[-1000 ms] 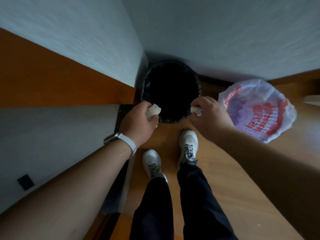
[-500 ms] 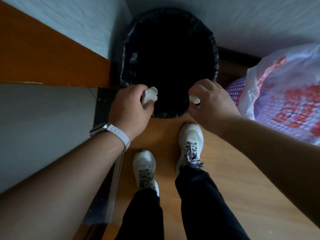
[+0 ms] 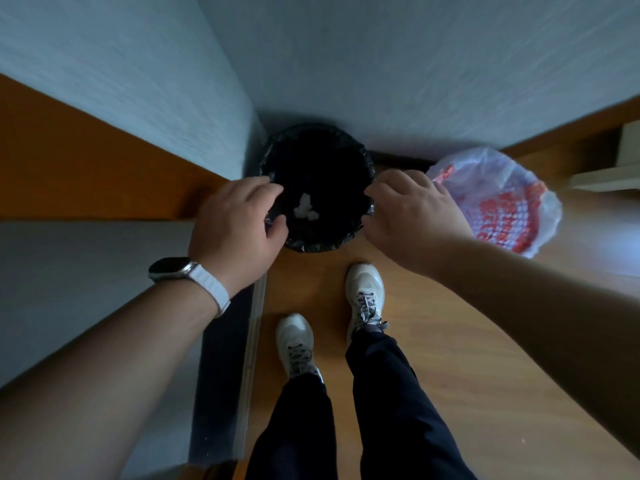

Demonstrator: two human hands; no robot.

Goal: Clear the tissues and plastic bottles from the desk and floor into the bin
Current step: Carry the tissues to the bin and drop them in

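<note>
A round bin (image 3: 349,147) lined with a black bag stands in the corner of the room. White crumpled tissues (image 3: 304,206) lie inside it on the dark liner. My left hand (image 3: 239,223) hovers over the bin's left rim with fingers spread and nothing in it. Over the right rim is my right hand (image 3: 412,213), also with loose fingers and nothing held. No plastic bottle is in view.
A white plastic bag (image 3: 498,199) with red and purple print sits on the wooden floor right of the bin. A desk side panel (image 3: 86,271) runs along the left. My two feet in white shoes (image 3: 365,292) stand just before the bin. Walls close the corner.
Both hands held a tissue over the bin before. Now both have let go and the tissues lie inside the bin. The view has pulled back from the bin.
</note>
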